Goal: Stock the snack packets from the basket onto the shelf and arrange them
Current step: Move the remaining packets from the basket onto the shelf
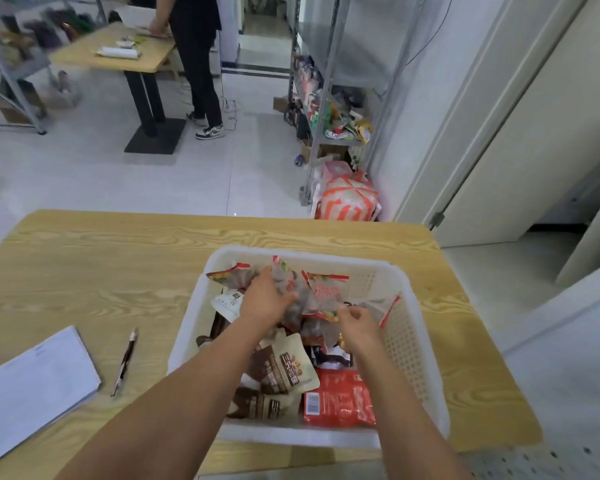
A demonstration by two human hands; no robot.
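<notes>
The white basket (426, 341) sits at the near edge of the wooden surface (101, 271), within easy reach. The left hand (265, 299) has its grip curled over a bunch of clear red-edged packets (321, 289) lying on top of the pile. The right hand (355, 323) pinches another's corner, probably to gather a handful. The metal shelf (326, 126) stands well apart.

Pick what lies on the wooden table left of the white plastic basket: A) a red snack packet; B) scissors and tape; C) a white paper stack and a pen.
C: a white paper stack and a dark slim pen lie on the wooden table beside the white plastic basket.
</notes>
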